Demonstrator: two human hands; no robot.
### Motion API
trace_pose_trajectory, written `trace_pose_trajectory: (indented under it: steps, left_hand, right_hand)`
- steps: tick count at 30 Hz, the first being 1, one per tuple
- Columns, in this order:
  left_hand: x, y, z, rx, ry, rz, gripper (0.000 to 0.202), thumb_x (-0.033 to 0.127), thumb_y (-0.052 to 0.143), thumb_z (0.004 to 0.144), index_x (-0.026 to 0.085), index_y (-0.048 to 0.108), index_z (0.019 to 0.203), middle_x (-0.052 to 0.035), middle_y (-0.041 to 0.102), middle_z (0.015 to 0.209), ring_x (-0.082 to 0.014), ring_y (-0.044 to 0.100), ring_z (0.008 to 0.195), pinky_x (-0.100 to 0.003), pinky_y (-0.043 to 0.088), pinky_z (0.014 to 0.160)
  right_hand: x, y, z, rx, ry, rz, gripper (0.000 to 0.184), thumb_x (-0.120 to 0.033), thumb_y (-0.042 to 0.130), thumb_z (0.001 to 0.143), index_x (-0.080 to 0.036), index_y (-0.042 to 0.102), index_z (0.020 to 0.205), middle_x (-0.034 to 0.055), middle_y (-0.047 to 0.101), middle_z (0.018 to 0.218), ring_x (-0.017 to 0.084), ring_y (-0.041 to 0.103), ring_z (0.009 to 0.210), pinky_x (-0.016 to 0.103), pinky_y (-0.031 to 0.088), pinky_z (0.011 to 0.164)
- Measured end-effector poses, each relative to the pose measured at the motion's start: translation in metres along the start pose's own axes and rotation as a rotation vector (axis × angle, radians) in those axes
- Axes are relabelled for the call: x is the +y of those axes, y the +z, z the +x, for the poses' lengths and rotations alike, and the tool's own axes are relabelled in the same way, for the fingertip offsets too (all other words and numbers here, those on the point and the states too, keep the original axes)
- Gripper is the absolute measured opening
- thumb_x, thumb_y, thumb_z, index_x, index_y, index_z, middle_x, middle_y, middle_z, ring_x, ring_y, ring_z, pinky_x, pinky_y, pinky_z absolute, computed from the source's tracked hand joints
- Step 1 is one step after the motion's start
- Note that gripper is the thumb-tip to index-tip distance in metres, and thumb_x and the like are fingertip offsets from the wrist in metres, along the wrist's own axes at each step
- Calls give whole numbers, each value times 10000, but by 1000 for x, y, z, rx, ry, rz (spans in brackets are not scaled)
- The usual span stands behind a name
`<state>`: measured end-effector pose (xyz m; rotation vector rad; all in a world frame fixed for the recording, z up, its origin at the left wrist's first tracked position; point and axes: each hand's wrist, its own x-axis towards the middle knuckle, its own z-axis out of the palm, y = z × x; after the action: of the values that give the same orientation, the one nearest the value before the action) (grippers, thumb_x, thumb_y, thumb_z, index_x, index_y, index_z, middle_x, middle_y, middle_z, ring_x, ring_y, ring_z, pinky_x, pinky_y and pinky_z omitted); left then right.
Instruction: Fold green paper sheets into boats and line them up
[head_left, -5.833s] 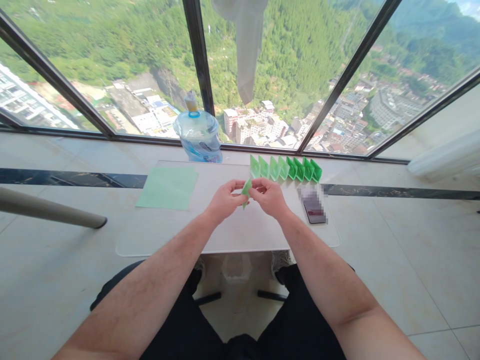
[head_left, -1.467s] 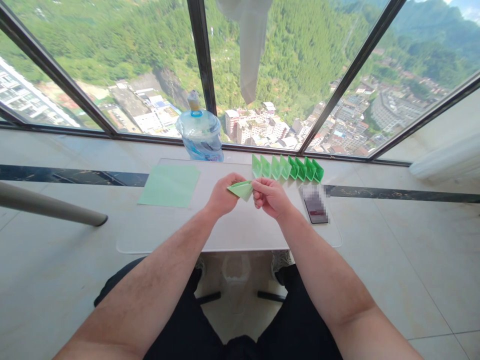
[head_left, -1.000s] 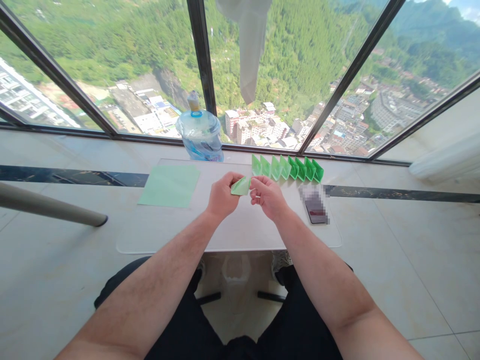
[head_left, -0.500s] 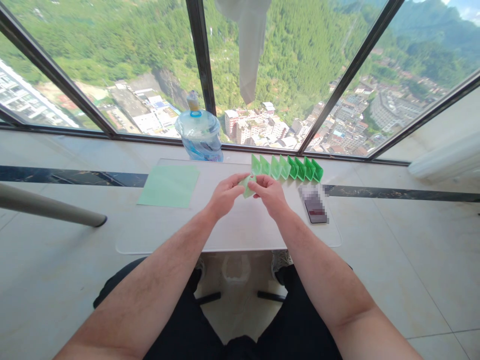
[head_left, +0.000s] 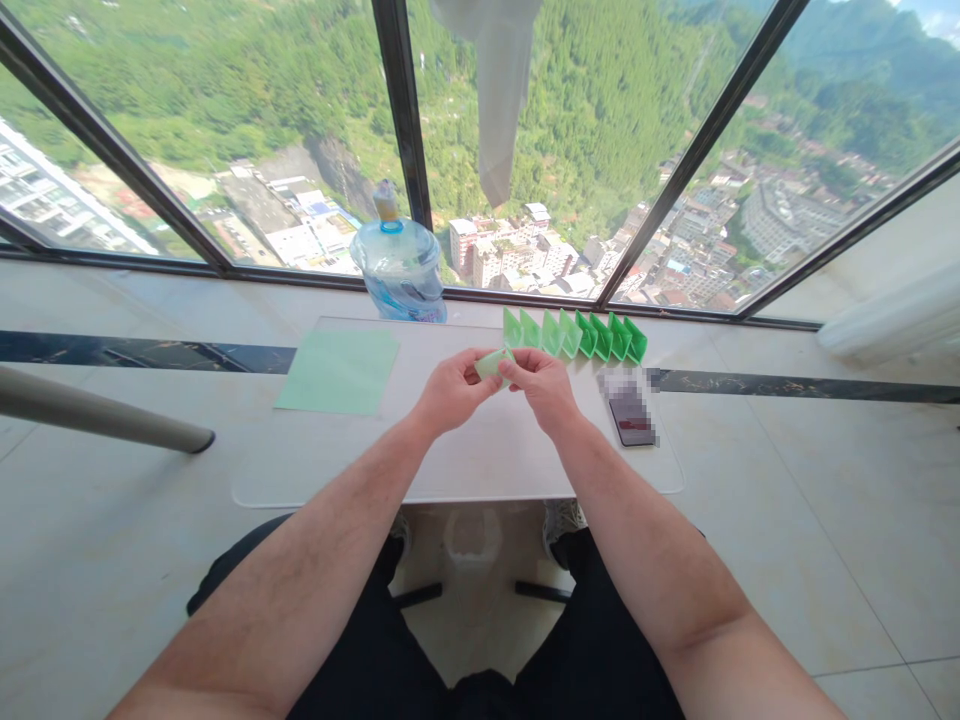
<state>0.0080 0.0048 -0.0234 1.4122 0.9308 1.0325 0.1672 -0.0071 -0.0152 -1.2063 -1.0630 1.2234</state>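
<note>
A person's left hand (head_left: 450,395) and right hand (head_left: 546,390) are bare, seen from a camera worn on the head. Both forearms (head_left: 330,560) are uncovered right to the lower edge of the view and carry a light growth of fine hair. Plain black clothing (head_left: 480,670) covers the lap and both thighs, matte and unmarked; whether it is shorts or trousers cannot be told.
</note>
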Motion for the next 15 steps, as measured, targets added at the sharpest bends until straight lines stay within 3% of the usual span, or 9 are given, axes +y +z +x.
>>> trace_pose_trajectory:
  steps: [5,15]
  left_hand:
    - [-1,-2,0,46,11,124,396,386,733,760,148,676,1071,-54,737,898,-176,670,781,-273,520,687]
    - [4,3,-3,-15,51,328,259,391,607,850,180,643,997,5,648,775,-132,556,665,-237,451,598]
  right_hand:
    - [-1,0,-1,-6,-4,-1,321,-480,807,664,-215,761,840,6,710,757,133,584,679,278,467,622]
    - [12,5,2,90,-175,-23,191,-381,790,707,-226,758,814,-7,713,763,136,600,694,293,500,690]
